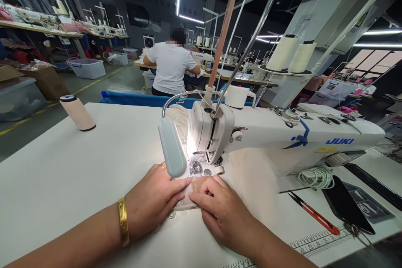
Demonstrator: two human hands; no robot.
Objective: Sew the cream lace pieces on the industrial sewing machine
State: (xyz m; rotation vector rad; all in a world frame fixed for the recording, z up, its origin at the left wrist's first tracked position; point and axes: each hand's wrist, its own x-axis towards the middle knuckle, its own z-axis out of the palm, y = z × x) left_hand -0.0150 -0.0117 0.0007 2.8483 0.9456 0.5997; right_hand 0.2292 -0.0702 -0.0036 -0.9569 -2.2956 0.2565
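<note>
I had the white table (78, 171) filling most of the view, with the white sewing machine (282, 138) stretching across it to the right. Beyond the table, a person in a white shirt (171, 67) sat with their back to me at another station. A cone of thread (77, 112) stood tilted near the table's far left edge. My left hand (155, 199) lay flat, fingers pressing down on a small piece of pale fabric (188, 194) just in front of the needle. My right hand (222, 211) touched the same fabric, its fingers curled onto the near edge. Red-handled snips (314, 213) lay on the table well to the right.
</note>
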